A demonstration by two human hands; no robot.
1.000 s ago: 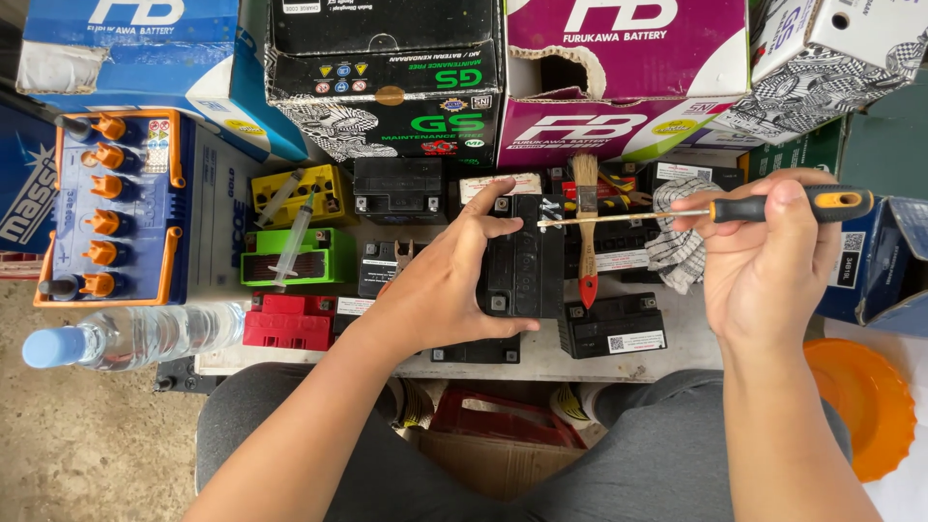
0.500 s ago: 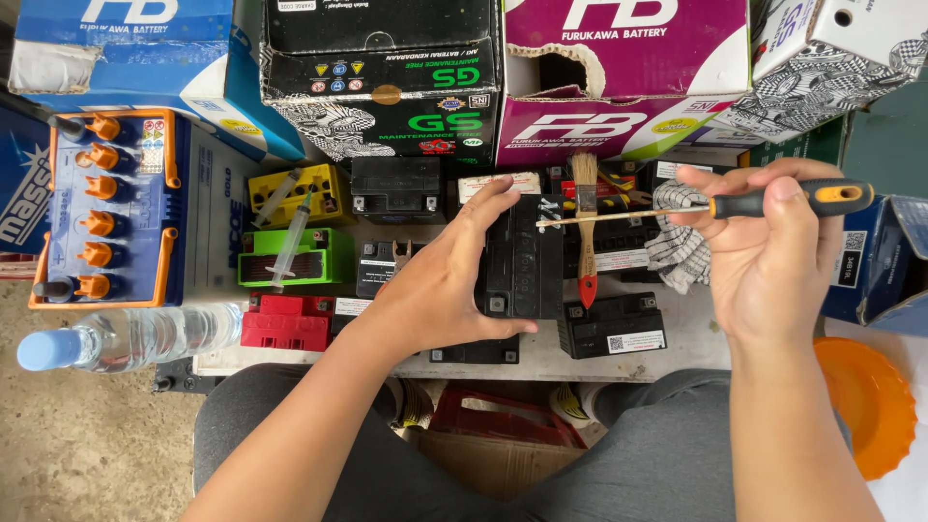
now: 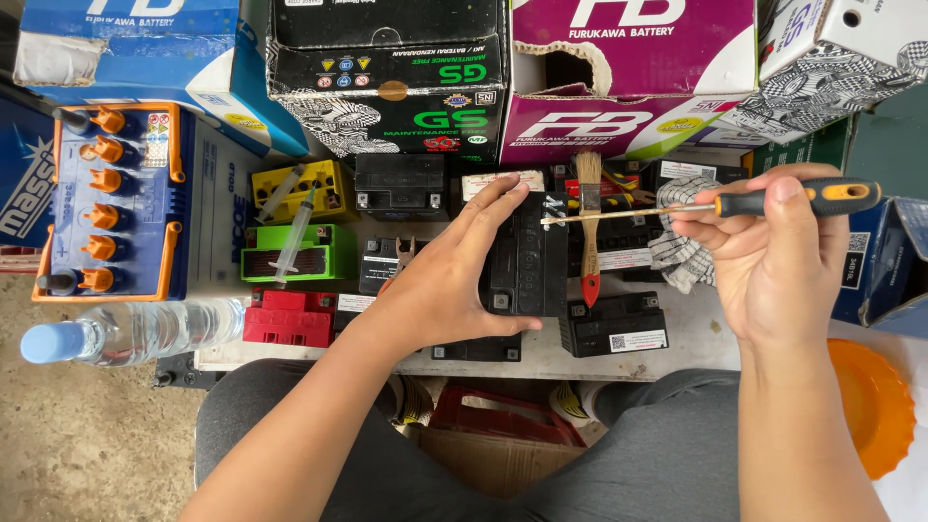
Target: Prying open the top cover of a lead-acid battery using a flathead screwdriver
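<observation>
The left hand (image 3: 447,278) lies flat, palm down, against the left side of the small black battery (image 3: 530,259), fingers stretched up along its top and thumb hooked under its near edge. The right hand (image 3: 773,261), to the battery's right (raised, wrist straight), pinches a screwdriver (image 3: 710,205) pointed toward the battery's top.

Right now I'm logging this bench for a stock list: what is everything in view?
small battery: one, black, bench centre, under left hand
screwdriver: one, orange-black handle, tip at that battery's top
paintbrush: one, red handle, right of it
other small batteries: several; black, red, green, yellow
syringes: two, clear, on green and yellow batteries
large battery: one, blue, orange caps, far left
water bottle: one, clear, lower left
cartons: several, along the back
cloth: one, patterned
left hand: on battery
right hand: holds screwdriver
</observation>
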